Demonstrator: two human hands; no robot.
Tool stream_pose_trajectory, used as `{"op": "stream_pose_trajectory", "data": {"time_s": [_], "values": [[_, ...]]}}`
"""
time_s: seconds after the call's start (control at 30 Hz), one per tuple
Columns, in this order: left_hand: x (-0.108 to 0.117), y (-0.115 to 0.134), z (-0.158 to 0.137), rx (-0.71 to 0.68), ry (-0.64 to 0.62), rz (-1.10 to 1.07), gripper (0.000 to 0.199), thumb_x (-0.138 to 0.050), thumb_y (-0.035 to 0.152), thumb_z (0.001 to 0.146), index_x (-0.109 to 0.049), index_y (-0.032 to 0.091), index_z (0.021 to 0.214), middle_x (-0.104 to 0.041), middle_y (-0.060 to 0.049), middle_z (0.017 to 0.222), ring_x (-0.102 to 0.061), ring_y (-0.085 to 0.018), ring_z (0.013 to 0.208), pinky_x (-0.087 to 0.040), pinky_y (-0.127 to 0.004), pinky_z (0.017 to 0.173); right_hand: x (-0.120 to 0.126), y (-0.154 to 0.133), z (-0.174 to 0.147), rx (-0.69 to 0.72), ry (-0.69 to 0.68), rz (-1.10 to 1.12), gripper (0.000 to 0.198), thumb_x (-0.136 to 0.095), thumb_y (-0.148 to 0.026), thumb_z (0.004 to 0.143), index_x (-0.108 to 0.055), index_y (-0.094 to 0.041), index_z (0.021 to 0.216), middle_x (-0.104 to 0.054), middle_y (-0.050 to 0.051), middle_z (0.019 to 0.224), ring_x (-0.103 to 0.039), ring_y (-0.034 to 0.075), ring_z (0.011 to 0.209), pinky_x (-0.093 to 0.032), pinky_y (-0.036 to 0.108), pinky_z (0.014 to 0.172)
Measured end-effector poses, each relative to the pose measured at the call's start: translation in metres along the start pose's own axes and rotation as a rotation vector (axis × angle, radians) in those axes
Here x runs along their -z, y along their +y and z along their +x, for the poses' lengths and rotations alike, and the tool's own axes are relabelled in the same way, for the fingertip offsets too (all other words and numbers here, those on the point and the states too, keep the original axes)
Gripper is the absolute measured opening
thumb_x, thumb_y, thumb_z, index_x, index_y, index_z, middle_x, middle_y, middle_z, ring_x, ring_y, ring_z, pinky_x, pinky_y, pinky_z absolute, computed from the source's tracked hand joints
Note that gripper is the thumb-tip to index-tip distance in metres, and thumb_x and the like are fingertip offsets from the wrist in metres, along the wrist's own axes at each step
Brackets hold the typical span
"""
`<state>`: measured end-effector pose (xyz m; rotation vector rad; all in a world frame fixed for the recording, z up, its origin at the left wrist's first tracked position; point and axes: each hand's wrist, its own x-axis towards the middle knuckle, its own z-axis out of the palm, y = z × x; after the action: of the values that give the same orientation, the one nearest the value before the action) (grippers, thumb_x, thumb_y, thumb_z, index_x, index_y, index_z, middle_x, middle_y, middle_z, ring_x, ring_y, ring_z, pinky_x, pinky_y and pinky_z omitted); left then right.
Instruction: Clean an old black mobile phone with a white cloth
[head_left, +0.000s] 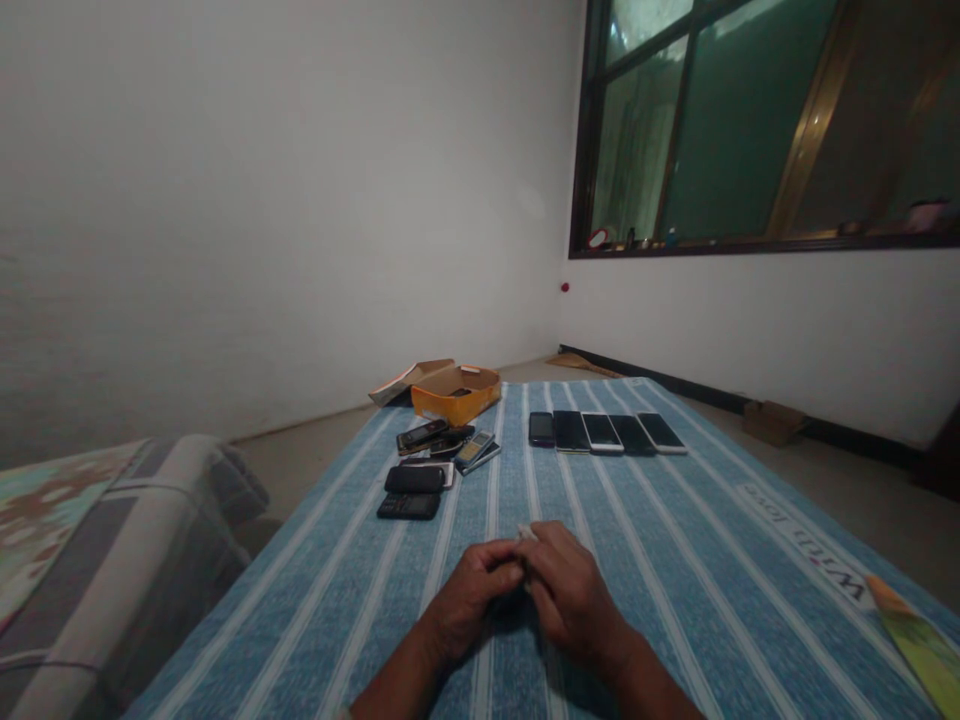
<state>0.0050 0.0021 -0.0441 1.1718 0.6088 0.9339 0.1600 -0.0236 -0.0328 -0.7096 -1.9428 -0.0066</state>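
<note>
My left hand and my right hand meet above the striped blue cloth, near the front. A small whitish crumpled piece, like tissue or cloth, pokes out between the fingertips. My right fingers are curled over it. The left thumb and fingers are pressed together against the right hand, and what they grip is hidden. A loose heap of old mobile phones lies beyond my left hand, with a dark keypad phone nearest. Farther right, several smartphones lie side by side in a row.
An open orange cardboard box with its lid tilted behind stands at the far left of the blue striped cloth. A yellow-green printed item lies at the right edge. Left is a patterned covered surface; white walls enclose the far side.
</note>
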Motion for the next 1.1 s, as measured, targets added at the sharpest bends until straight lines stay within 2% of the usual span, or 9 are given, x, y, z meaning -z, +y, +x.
{"op": "stream_pose_trajectory", "data": {"time_s": [0.1,0.43,0.6,0.73,0.93,1.1], "values": [[-0.001,0.000,0.001,-0.012,0.021,0.010,0.044,-0.083,0.042,0.063,-0.077,0.011,0.094,-0.069,-0.007,0.081,-0.060,-0.022,0.082,-0.043,-0.032,0.080,-0.002,0.004,-0.001,-0.061,0.035,0.082,0.028,-0.039,-0.005,0.079,-0.058,-0.018,0.095,-0.056,0.006,0.087,-0.052,0.019,0.081,-0.046,0.030,0.071],[0.004,-0.001,-0.001,0.051,0.115,-0.043,0.049,-0.090,0.039,0.053,-0.077,0.014,0.094,-0.071,-0.007,0.080,-0.061,-0.017,0.070,-0.044,-0.027,0.067,-0.005,0.014,-0.001,-0.261,0.176,0.227,0.033,-0.039,-0.002,0.073,-0.062,-0.018,0.091,-0.059,0.003,0.080,-0.058,0.015,0.074,-0.046,0.025,0.066],[0.005,-0.003,0.001,-0.030,0.083,-0.019,0.052,-0.091,0.037,0.052,-0.077,0.018,0.098,-0.073,-0.006,0.086,-0.063,-0.021,0.084,-0.044,-0.031,0.080,-0.004,0.013,-0.001,-0.207,0.152,0.197,0.033,-0.038,-0.001,0.072,-0.060,-0.018,0.089,-0.055,0.002,0.080,-0.055,0.015,0.073,-0.046,0.025,0.065],[0.002,0.001,0.001,-0.045,-0.016,0.003,0.053,-0.088,0.039,0.057,-0.076,0.017,0.103,-0.073,-0.008,0.091,-0.063,-0.025,0.091,-0.042,-0.036,0.088,-0.004,0.011,-0.004,-0.117,0.141,0.097,0.036,-0.038,-0.001,0.073,-0.058,-0.019,0.096,-0.054,0.005,0.087,-0.053,0.017,0.080,-0.048,0.028,0.069],[0.003,0.014,-0.003,-0.011,-0.043,0.032,0.052,-0.088,0.040,0.056,-0.077,0.015,0.100,-0.072,-0.008,0.082,-0.062,-0.023,0.082,-0.042,-0.036,0.084,-0.002,0.006,-0.004,-0.043,0.076,-0.021,0.035,-0.040,-0.003,0.075,-0.058,-0.018,0.101,-0.054,0.007,0.088,-0.052,0.021,0.084,-0.048,0.032,0.070],[0.006,0.018,-0.005,-0.036,-0.012,0.049,0.051,-0.086,0.051,0.055,-0.078,0.013,0.089,-0.070,-0.006,0.078,-0.059,-0.022,0.079,-0.043,-0.035,0.082,-0.003,-0.003,0.000,0.002,0.017,-0.062,0.035,-0.039,-0.005,0.082,-0.058,-0.017,0.109,-0.054,0.008,0.086,-0.052,0.022,0.081,-0.048,0.032,0.068]]}}
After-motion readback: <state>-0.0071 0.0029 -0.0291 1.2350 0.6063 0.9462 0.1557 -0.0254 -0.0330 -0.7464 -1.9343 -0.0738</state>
